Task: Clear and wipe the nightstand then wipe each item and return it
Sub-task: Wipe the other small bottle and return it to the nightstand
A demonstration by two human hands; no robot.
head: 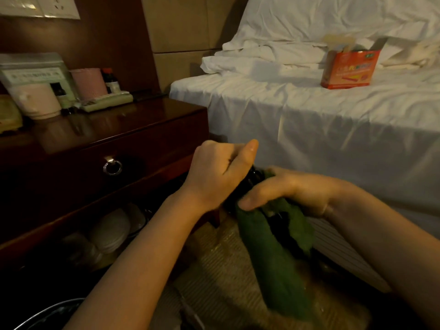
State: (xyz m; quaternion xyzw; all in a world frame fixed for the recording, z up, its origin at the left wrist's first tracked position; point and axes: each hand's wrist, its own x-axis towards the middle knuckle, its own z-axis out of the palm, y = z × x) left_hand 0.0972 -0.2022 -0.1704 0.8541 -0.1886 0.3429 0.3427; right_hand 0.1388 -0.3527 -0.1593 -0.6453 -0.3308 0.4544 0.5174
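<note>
In front of the bed, my left hand (pixel 219 172) grips the top of a dark bottle (pixel 247 184), thumb raised. My right hand (pixel 285 191) holds a green cloth (pixel 273 253) wrapped round the bottle's lower part; most of the bottle is hidden. The dark wooden nightstand (pixel 123 125) stands at the left. At its back sit a pink cup (pixel 89 83), a pale pink pot (pixel 38 101), small dark bottles (pixel 110 79), a cream telephone (pixel 107 101) and a green-white packet (pixel 31 70).
An open orange carton (pixel 347 67) stands on the white bed (pixel 309 110) at the right. The nightstand's drawer has a ring pull (pixel 112 166); white bowls (pixel 112 232) sit on its lower shelf. A dark bin rim (pixel 52 313) shows at bottom left.
</note>
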